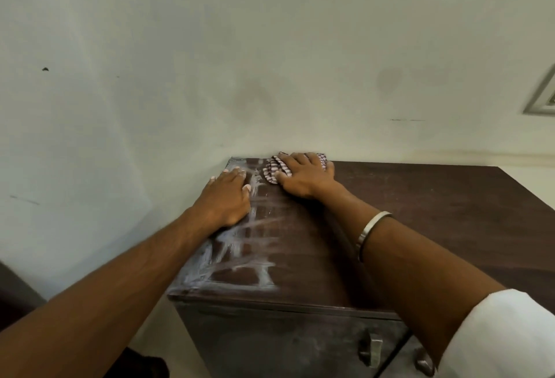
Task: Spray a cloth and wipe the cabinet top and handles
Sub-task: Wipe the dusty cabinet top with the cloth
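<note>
Cloth at the far left corner of the cabinet top

The pale wall [270, 47] meets the far edge of the dark wood-grain cabinet top [420, 212]; broad bare surface runs off to the right, white streaky smears line its left edge. Left hand [225, 200] lies flat by that edge, fingers straight, holding nothing. Right hand [306, 176] presses the bunched striped cloth [274, 169], fingers spread over it. Metal handles [371, 350] sit on the front.
</note>
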Available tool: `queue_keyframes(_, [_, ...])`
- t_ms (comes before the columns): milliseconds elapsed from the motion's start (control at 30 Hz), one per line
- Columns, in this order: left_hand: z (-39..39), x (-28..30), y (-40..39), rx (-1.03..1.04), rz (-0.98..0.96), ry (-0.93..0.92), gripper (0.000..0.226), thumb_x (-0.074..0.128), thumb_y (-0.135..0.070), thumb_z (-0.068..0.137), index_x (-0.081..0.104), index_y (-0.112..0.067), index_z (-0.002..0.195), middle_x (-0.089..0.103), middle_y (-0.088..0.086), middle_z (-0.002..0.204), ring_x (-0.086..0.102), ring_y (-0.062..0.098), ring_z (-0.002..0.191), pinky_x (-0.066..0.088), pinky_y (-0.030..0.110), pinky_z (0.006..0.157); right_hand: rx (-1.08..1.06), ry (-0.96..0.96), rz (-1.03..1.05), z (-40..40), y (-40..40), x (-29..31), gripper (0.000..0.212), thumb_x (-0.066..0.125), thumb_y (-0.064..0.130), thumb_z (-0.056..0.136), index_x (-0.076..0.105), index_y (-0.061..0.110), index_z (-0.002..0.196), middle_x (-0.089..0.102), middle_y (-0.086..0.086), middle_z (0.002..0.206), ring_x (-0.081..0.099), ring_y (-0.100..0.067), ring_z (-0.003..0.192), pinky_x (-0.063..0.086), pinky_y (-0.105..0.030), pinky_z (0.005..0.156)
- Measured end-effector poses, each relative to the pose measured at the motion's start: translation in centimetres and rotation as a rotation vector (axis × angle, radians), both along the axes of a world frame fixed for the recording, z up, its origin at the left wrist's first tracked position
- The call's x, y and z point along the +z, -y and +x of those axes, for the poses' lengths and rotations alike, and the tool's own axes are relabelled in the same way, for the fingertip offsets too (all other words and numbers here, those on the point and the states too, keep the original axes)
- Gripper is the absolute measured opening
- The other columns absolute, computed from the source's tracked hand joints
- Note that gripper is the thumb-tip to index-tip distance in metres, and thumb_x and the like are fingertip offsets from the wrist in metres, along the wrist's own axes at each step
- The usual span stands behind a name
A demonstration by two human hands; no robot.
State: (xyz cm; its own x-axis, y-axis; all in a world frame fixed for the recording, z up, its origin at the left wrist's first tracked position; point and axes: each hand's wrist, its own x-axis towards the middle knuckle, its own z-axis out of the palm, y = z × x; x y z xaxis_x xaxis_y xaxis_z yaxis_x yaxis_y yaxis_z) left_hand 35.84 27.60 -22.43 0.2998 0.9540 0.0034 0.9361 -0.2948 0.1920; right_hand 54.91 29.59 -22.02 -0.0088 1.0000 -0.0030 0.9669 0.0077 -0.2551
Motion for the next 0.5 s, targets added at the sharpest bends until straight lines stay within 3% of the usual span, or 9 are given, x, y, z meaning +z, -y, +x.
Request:
queue_keyframes(267, [0.2, 0.5, 1.3, -0.026, -0.015, 0.047, 0.054, 0.022, -0.032, 0.104, 0.015, -0.012, 0.154, 0.010, 0.005, 0.162, 0.006, 0.023, 0.150, 0.007, 0.041, 0.122, -0.268, 0.032, -0.033, 9.3, 3.9, 0.2, 0.059, 0.025, 0.060, 0.094, 0.014, 0.045, 0.149, 0.011, 0.010, 0.161, 0.000, -0.021, 0.149, 0.000, -0.060, 0.115])
queue_keyframes(400, [0.5, 0.3, 2.1, -0.036, -0.015, 0.051, 0.055, 0.022, -0.032, 0.104, 0.015, -0.012, 0.154, 0.010, 0.005, 0.162, 0.007, 0.024, 0.150, 0.008, 0.041, 0.122, -0.306, 0.034, -0.065, 7.5, 4.2, 0.6, 0.061, 0.025, 0.058, 0.094, 0.009, 0.042, 0.151, 0.005, 0.009, 0.162, -0.005, -0.025, 0.149, -0.003, -0.063, 0.113])
queue_keyframes(500, [0.8, 0.2, 2.6, -0.035, -0.010, 0.056, 0.055, 0.023, -0.031, 0.103, 0.016, -0.012, 0.154, 0.010, 0.005, 0.162, 0.008, 0.024, 0.150, 0.008, 0.041, 0.122, -0.183, 0.012, -0.058, 2.7, 4.7, 0.3, 0.061, 0.024, 0.057, 0.095, 0.008, 0.040, 0.151, 0.003, 0.008, 0.163, -0.007, -0.026, 0.149, -0.008, -0.064, 0.112])
